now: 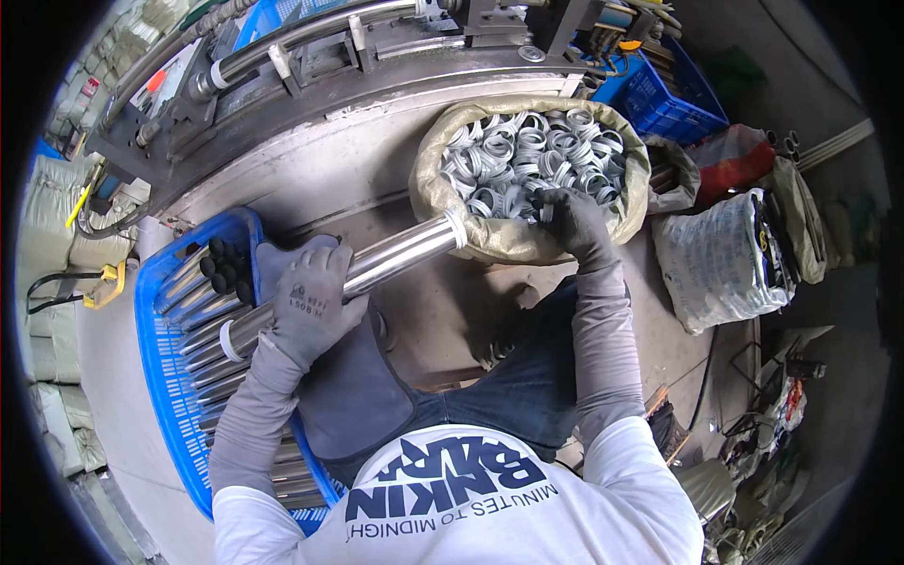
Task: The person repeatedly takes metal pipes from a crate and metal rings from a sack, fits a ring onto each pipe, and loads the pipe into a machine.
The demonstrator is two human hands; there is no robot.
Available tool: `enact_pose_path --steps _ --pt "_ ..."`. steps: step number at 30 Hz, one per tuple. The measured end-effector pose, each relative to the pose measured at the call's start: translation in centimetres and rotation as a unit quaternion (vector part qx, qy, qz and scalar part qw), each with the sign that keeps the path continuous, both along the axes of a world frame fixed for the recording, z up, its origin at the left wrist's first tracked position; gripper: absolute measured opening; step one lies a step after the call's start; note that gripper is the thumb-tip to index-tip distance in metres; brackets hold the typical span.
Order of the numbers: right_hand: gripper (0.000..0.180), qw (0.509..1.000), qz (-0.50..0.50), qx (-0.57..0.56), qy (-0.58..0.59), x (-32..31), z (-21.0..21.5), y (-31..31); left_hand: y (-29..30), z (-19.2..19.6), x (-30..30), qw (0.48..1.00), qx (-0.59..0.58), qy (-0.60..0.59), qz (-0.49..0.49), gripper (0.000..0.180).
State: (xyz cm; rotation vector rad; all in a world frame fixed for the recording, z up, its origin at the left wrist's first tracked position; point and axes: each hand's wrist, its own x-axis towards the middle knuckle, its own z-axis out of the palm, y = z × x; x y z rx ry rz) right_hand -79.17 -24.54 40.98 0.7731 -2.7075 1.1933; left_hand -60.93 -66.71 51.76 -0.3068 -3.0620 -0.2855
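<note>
My left hand (320, 297), in a grey glove, is wrapped round shiny metal tubes (400, 254) that slant up to the right. A white ring (457, 229) sits round their far end, and another white ring (229, 341) is near the lower end. The number of tubes in my grip is hard to make out. Over the right side of an open sack (428, 179), my gloved right hand (574, 221) has its fingers curled down at a heap of pale grey rings (504, 155). What those fingers hold, if anything, is hidden.
A blue crate (151, 311) of metal tubes, some with black ends, stands at my left. Across the far side runs a machine bench (282, 122) with a long bar. Another blue crate (673, 108) and a white sack (711, 259) are on the right.
</note>
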Motion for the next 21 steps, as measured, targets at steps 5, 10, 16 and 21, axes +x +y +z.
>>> enact_pose_path --steps 5,10,16,21 --pt "0.027 0.837 -0.008 -0.421 -0.348 1.0 2.7 -1.3 0.2 0.0 0.0 1.000 0.010 0.013 -0.013 0.061" --pt "0.062 0.536 0.207 -0.690 -0.441 1.7 5.1 -2.2 -0.2 -0.3 0.3 0.998 -0.005 0.057 -0.033 0.061" --pt "0.074 0.514 0.220 -0.711 -0.427 2.5 4.2 -2.3 0.4 -0.4 -0.2 0.999 -0.004 0.040 -0.037 0.062" --pt "0.048 0.538 0.208 -0.696 -0.428 2.7 5.3 -2.8 0.5 0.1 -0.4 0.999 0.005 0.035 -0.033 0.061"
